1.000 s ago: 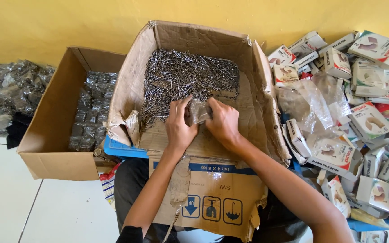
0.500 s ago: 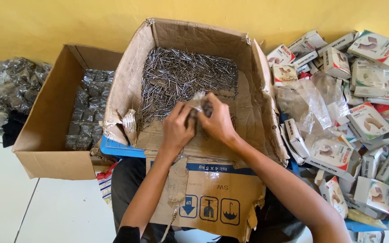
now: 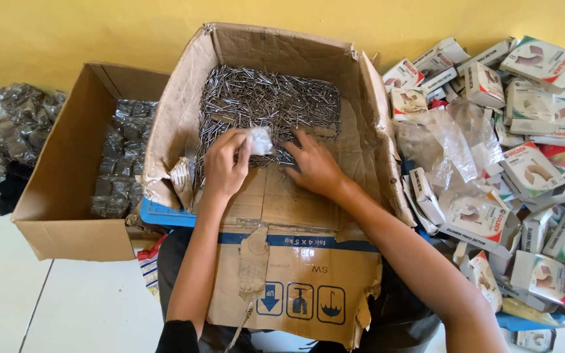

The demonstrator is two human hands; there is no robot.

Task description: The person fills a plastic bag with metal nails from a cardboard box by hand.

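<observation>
Big open cardboard box (image 3: 184, 124), far half heaped with loose steel nails (image 3: 266, 101). Second box (image 3: 67, 189) on the left holds filled packets; small printed cartons (image 3: 531, 176) piled on the right. Left hand (image 3: 225, 167) pinches a small clear plastic bag (image 3: 259, 139) at the heap's near edge: limp, slick, light; best held at the mouth. Right hand (image 3: 315, 167) lies flat on the nails, fingers spread; they look heavy, sharp.

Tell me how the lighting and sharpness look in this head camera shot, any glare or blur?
Head view: even, soft daylight with only faint shadows inside the nail box; the loose nails glint slightly but stay sharp; the small plastic bag in the left hand is washed out white; the right hand is crisp; box edges bow slightly from the wide lens.
</observation>
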